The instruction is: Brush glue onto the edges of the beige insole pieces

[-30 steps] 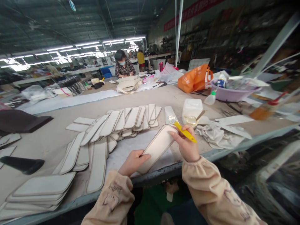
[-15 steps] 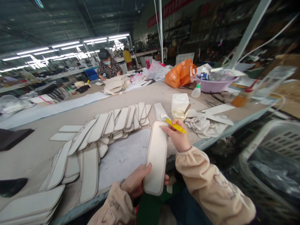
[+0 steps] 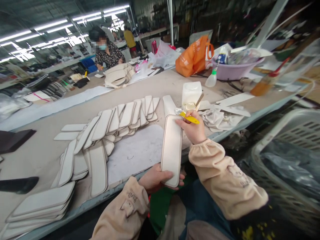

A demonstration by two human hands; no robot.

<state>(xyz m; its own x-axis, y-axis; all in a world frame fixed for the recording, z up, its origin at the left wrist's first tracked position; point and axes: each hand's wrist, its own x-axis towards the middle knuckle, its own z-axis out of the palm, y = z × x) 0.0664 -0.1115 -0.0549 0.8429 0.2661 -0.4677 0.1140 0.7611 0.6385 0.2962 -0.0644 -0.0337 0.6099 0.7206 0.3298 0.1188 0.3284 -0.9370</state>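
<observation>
My left hand (image 3: 157, 176) grips the lower end of a long off-white panel (image 3: 171, 146) with rounded corners and a darker edge, thumb on top and fingers underneath. In my right hand (image 3: 195, 128) is a brush with a yellow handle (image 3: 191, 118); its whitish, wet-looking head lies just past the panel's top edge. My right fingertips are at the panel's upper right edge. Beyond the brush stands a white plastic container (image 3: 191, 93), cut open at the front, with pale glue-like stuff and a stick in it.
Many similar panels lie overlapped in a row (image 3: 105, 123), with a stack (image 3: 42, 206) at the near left. A crumpled cloth (image 3: 220, 118), a squeeze bottle (image 3: 211, 79), an orange bag (image 3: 192, 58) and a purple basin (image 3: 235, 70) are to the right. A masked person (image 3: 108, 50) works across the table.
The view has tilted down slightly, so the table sits higher in it. Both hands appear higher, the left also farther right, still holding the panel and brush.
</observation>
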